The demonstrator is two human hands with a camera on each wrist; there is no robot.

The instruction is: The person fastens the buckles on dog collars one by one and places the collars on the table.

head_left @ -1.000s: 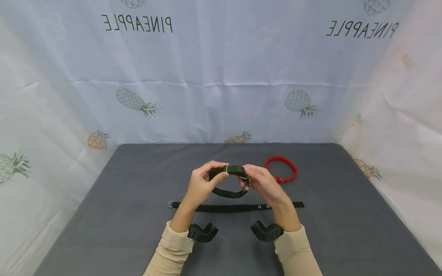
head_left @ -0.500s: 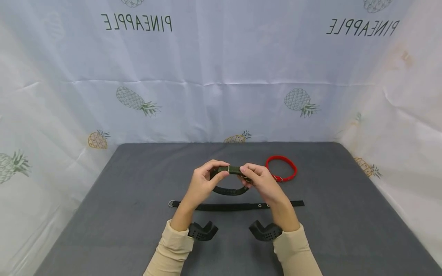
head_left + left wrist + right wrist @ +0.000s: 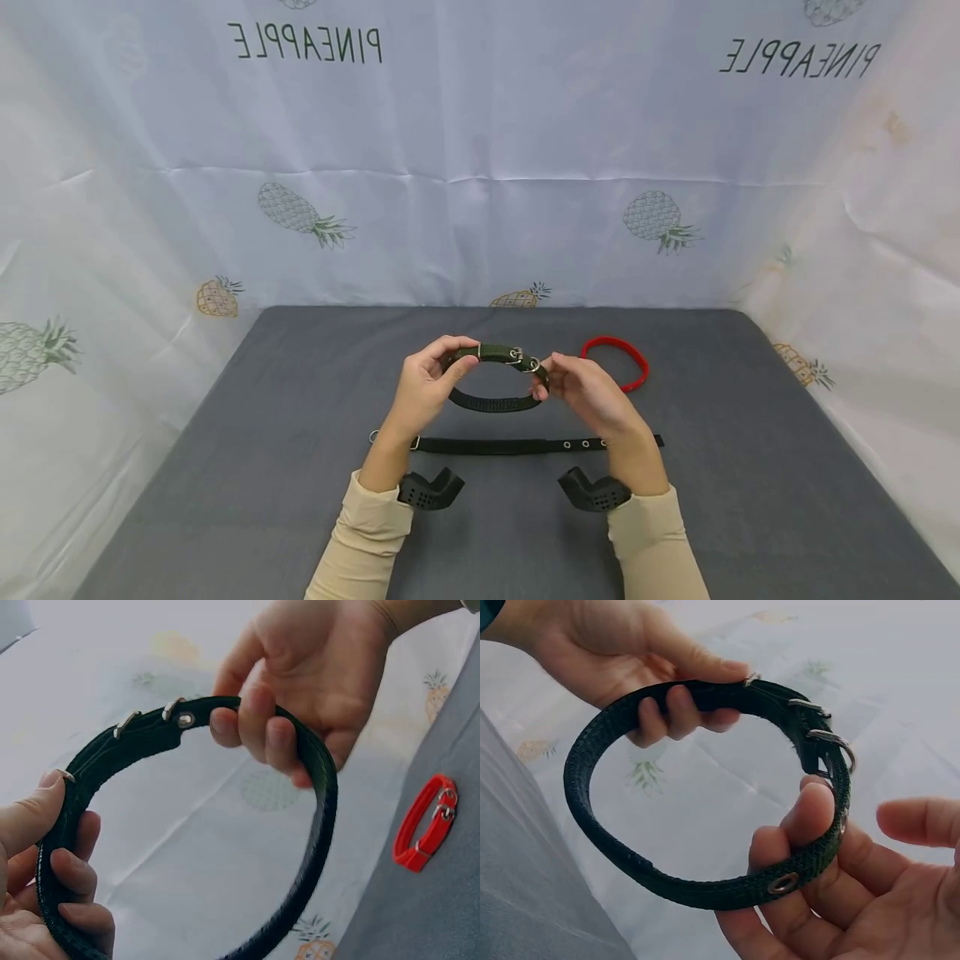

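Near frame centre, left grip point(image 3: 418, 387) pinching and right grip point(image 3: 596, 400) curled round the dark-green buckled collar point(image 3: 497, 353), I'd support both sides without squashing it.

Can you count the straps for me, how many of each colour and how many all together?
Green: 1, the dark green strap, held up in a loop
Black: 1, the black strap, stretched out on the grey table
Red: 1, the red strap, in a loop on the table
Total: 3

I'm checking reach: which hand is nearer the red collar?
Right: the right hand partly hides the red collar in the head view; the left hand is farther left.
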